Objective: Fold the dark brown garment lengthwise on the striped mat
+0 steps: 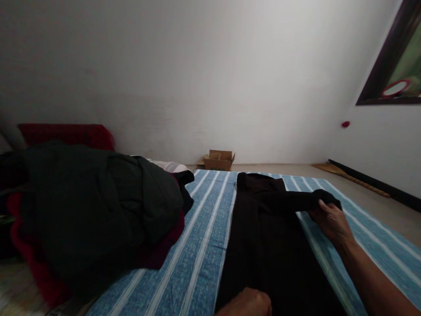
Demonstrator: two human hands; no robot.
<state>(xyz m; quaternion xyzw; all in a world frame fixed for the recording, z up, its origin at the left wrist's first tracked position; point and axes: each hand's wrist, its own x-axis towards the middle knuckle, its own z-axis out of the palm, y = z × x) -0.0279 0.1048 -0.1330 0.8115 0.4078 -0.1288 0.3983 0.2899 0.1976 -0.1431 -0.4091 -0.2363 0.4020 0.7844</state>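
Your left hand (248, 303) curls near the left edge of the dark garment (256, 245), grip unclear; ahead, your right hand (332, 223) pinches its far flap (292, 202). You seem mid-straightening; next likely calls for laying that flap flat. Beyond both hands sits a cardboard box (217, 164).

The garment (263, 245) between my fingers (325, 207) is plain black, with a dark brown tinge at its far end. Beneath it I see a blue sheet (204, 228), flecked lighter and banded with white stripes. To my left, dark grey-green cloth (88, 206) lies over red cloth (36, 263) and deep magenta cloth (161, 254); the red panel (66, 134) behind has a faint darker pattern. Beyond are a brown cardboard box (217, 164), a greyish-white wall (197, 66) and a dark brown window frame (383, 66).
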